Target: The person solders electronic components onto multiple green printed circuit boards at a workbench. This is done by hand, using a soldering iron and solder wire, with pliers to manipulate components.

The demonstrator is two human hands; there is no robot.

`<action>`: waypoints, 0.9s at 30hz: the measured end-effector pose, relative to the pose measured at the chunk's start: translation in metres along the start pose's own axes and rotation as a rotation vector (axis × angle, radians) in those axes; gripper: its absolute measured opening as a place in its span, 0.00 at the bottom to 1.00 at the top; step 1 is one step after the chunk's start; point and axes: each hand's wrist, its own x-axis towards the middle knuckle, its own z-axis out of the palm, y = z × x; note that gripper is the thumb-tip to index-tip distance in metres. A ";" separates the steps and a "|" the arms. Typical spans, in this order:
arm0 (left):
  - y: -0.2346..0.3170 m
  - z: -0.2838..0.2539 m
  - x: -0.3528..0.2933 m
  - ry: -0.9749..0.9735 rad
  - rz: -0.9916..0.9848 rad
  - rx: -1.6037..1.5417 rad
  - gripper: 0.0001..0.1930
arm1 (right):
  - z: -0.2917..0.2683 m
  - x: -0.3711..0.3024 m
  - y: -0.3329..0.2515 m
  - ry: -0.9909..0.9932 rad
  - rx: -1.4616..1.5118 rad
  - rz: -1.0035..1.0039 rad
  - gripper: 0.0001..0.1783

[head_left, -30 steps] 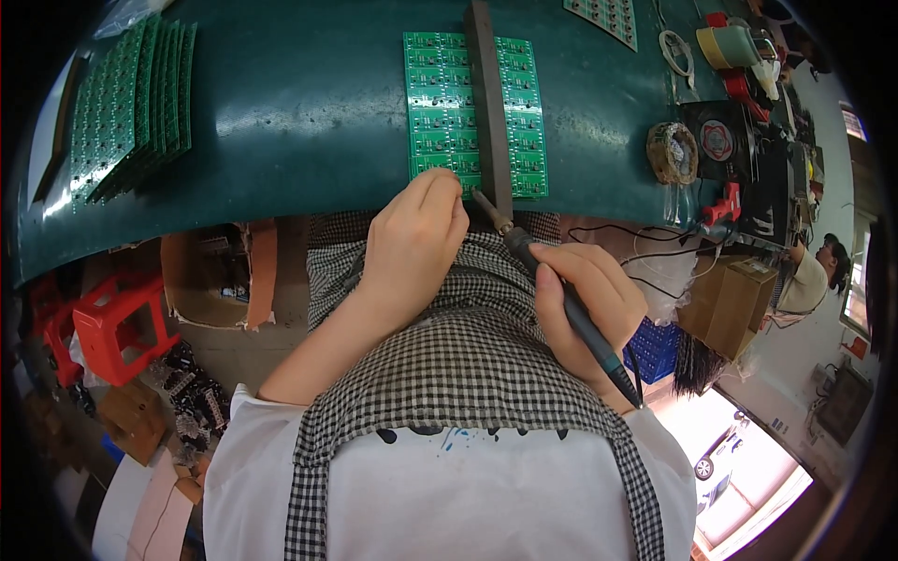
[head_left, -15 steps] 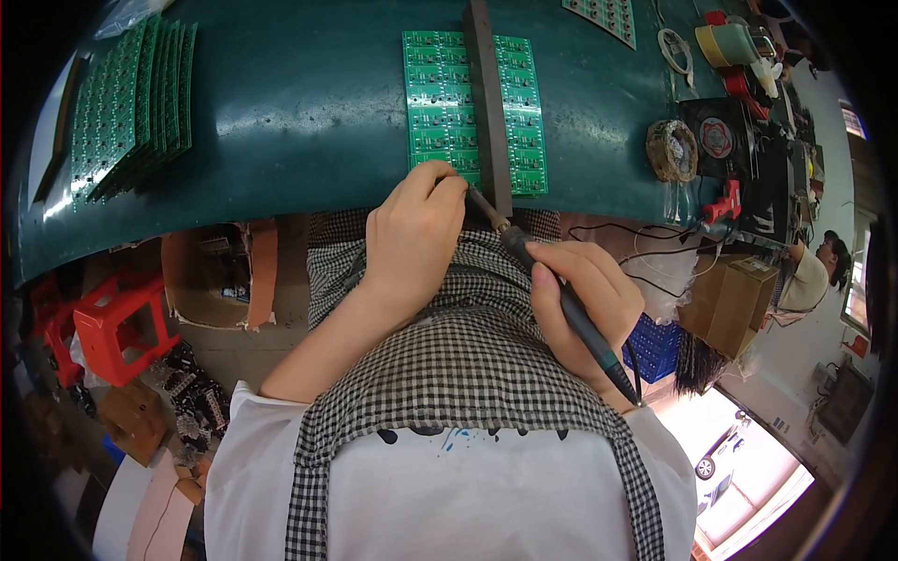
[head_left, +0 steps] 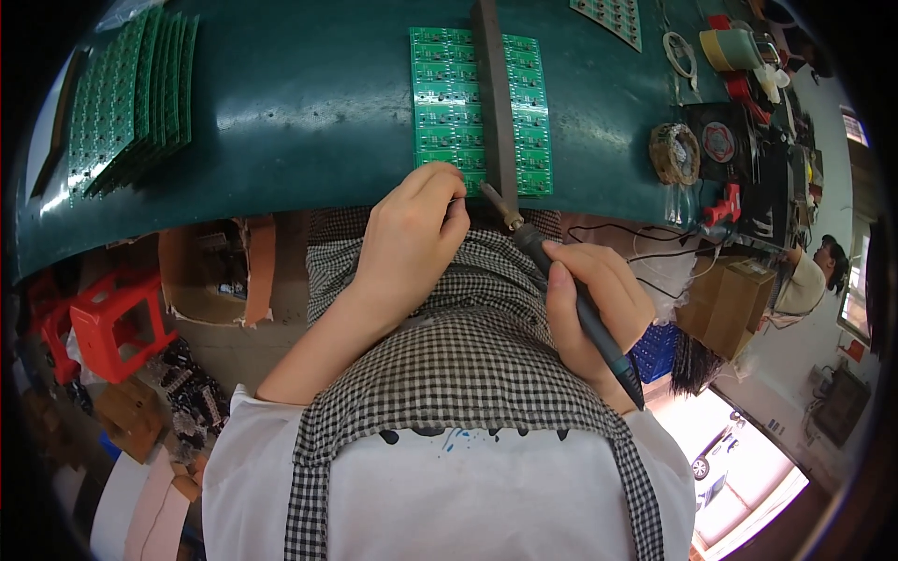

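A soldering iron (head_left: 585, 309) is gripped like a pen in my right hand (head_left: 603, 304). Its tip points up and left, close to the lower edge of a green circuit board panel (head_left: 444, 98). My left hand (head_left: 412, 234) is at the panel's lower left corner, its fingers curled together in a pinch; what lies between the fingertips is hidden. Across the panel, from top to bottom, rests a long dark bar (head_left: 494, 103). The panel lies flat on the green tabletop (head_left: 299, 103), at its front edge.
Several green panels (head_left: 131, 103) stand in a leaning row at the left. Another panel (head_left: 613, 17) lies at the far right, near a tape roll (head_left: 675, 152) and a cup (head_left: 730, 49). A red stool (head_left: 122, 323) and a cardboard box (head_left: 210, 271) are below the table; another person (head_left: 809, 280) sits at right.
The soldering iron has moved slightly right and away from my left fingertips. My left hand stays almost in place. The whole view has shifted slightly.
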 end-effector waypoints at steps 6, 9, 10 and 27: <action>-0.005 0.006 0.011 0.127 0.117 0.025 0.04 | 0.001 0.003 -0.004 -0.028 -0.016 0.032 0.10; -0.008 0.009 0.014 0.090 0.089 0.058 0.04 | 0.001 0.003 -0.004 -0.066 -0.002 0.097 0.08; -0.008 0.010 0.014 0.097 0.085 0.060 0.04 | 0.002 0.003 -0.004 -0.064 0.003 0.111 0.08; -0.006 0.004 0.019 0.079 -0.011 0.079 0.04 | -0.003 0.005 0.001 0.009 -0.014 -0.033 0.12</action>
